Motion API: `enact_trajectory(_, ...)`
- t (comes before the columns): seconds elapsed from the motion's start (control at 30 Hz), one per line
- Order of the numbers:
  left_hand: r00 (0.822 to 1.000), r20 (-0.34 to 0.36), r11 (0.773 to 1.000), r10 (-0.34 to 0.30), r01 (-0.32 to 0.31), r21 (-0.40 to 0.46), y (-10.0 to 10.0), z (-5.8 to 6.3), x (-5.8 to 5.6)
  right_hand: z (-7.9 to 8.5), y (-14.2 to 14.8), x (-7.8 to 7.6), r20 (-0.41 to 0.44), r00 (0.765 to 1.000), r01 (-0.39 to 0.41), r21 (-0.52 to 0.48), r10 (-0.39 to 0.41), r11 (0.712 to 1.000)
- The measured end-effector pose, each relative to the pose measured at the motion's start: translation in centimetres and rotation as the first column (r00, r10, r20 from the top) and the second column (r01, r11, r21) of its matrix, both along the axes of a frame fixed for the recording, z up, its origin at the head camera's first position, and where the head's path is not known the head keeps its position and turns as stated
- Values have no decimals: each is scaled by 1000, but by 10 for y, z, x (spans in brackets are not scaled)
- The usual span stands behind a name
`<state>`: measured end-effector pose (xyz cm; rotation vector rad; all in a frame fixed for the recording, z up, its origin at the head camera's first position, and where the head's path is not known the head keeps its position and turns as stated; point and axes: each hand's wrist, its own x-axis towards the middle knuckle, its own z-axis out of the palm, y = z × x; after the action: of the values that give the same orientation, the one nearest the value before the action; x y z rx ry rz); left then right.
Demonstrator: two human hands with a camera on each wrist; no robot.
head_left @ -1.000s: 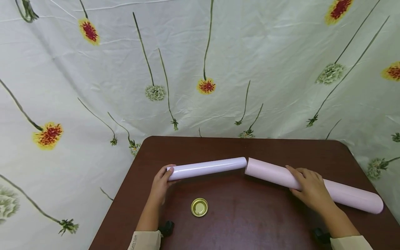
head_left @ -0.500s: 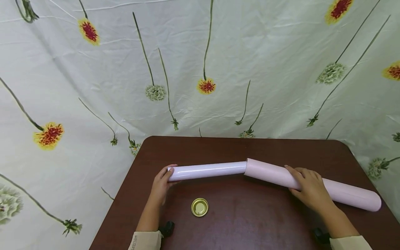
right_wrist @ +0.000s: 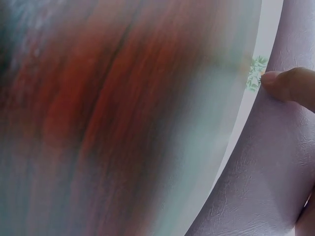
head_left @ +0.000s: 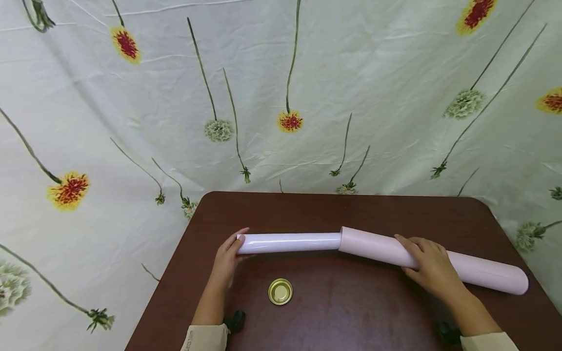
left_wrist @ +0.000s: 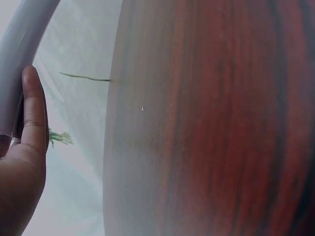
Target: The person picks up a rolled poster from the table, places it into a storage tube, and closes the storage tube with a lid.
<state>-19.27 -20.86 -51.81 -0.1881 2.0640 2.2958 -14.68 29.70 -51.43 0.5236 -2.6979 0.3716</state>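
A glossy white roll [head_left: 290, 243] lies nearly level across the middle of the head view. My left hand [head_left: 227, 254] grips its left end, thumb on the near side and fingers behind. The roll's right end is hidden inside the open left end of a thicker pale pink tube [head_left: 373, 244]. Around the middle of that tube, my right hand [head_left: 430, 267] holds it from above, and the tube slants down to the right. In the left wrist view, a finger [left_wrist: 33, 110] lies along the white roll [left_wrist: 19, 64]. The right wrist view has a fingertip pressing the pink tube [right_wrist: 256, 162].
A small round gold lid or dish [head_left: 280, 291] sits on the dark brown table [head_left: 333, 312], below the white roll. Behind the table hangs a white flowered cloth [head_left: 254, 87]. Black wrist devices [head_left: 234, 321] show near both sleeves.
The white roll's right end has gone from beside the pink tube's mouth to inside it. The pink tube and my right hand have shifted slightly left, and the roll has levelled.
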Motion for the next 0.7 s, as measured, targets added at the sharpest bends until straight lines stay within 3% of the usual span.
enact_trajectory(0.37,1000,-28,1000,0,-1,-18,5,2,1,-2,-3,3,5,1000,-14,-4,14,1000)
enact_trajectory(0.7,997,3,991,76,-76,-108,6,3,2,-3,-5,3,-2,1000,-10,-15,10,1000)
